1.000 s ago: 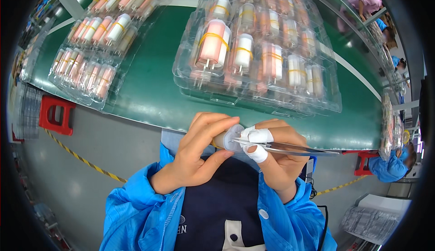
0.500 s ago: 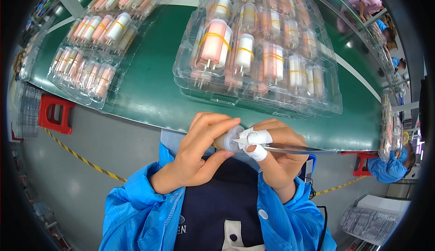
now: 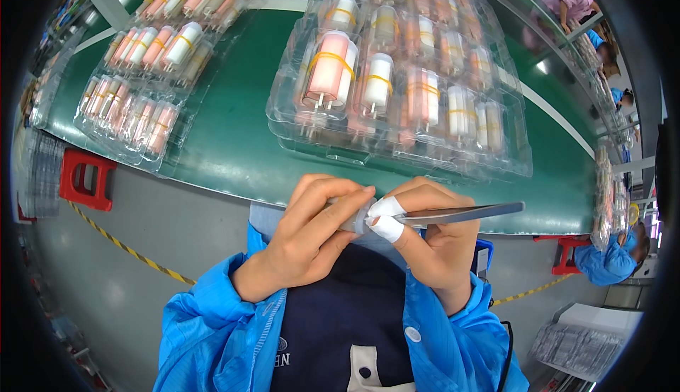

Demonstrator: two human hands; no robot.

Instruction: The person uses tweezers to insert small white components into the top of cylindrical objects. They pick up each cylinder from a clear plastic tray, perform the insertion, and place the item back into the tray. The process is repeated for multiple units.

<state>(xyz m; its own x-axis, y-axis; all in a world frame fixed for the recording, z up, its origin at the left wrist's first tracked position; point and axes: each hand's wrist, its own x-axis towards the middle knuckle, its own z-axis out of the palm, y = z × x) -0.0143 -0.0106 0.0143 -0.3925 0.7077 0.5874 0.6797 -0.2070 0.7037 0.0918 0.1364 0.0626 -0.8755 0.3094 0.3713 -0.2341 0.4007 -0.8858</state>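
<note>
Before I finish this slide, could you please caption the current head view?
Left hand holds a translucent piece; taped right hand holds tweezers, near clear trays on a green table.

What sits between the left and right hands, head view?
The pale flanged end of a cylinder: the left hand grips it; the right hand, holding a slim metal tool, has its taped fingertips at that end.
</note>
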